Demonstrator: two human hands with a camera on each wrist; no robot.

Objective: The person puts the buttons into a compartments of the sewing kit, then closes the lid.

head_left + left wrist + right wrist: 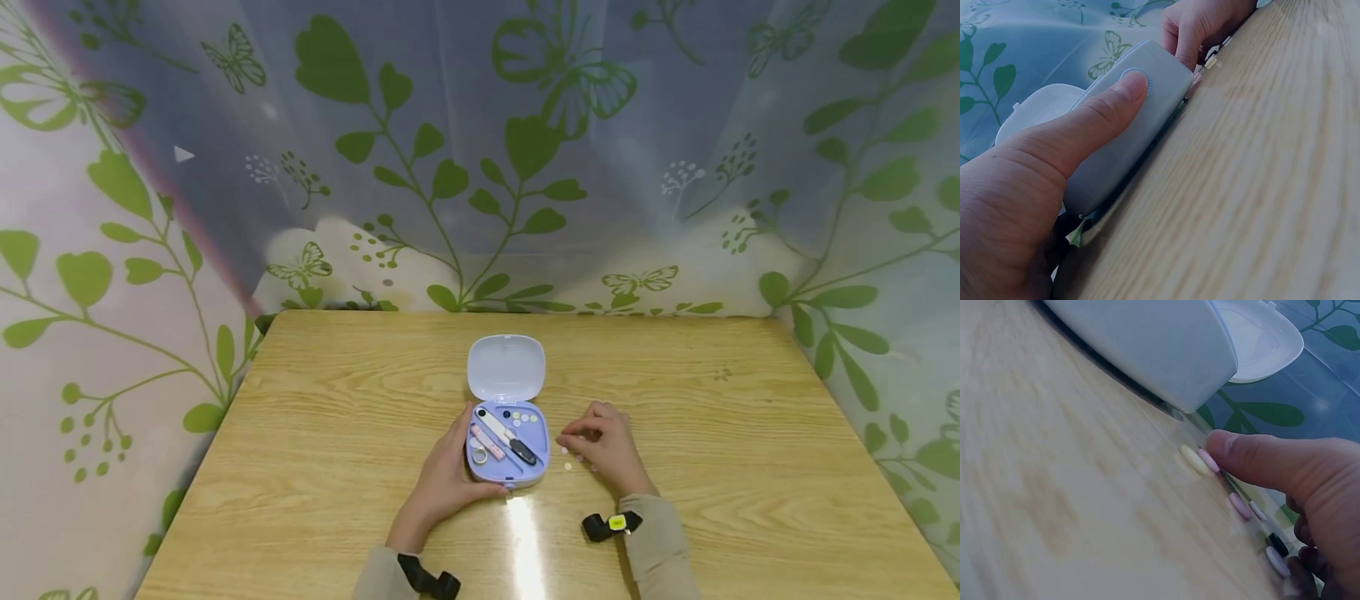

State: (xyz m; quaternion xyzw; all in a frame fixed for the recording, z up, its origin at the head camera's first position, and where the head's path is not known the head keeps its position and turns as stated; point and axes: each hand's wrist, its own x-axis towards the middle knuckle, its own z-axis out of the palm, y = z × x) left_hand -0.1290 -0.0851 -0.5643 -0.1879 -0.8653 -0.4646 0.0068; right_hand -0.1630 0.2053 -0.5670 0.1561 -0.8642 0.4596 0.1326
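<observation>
The left hand (441, 479) grips the open box (536, 438) on the desk (337, 467), fingers along its left side and thumb on its front. The right hand (609, 446) is at the loose buttons (1194, 460) just right of the box, its fingers narrowly spaced — whether they pinch a button cannot be told.

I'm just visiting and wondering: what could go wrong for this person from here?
The loose buttons lie flat on the table near the right hand, so a careless brush might scatter them. The left hand holds the box with its lid open; if it tipped, the black-handled tool and the buttons inside could slide out.
</observation>
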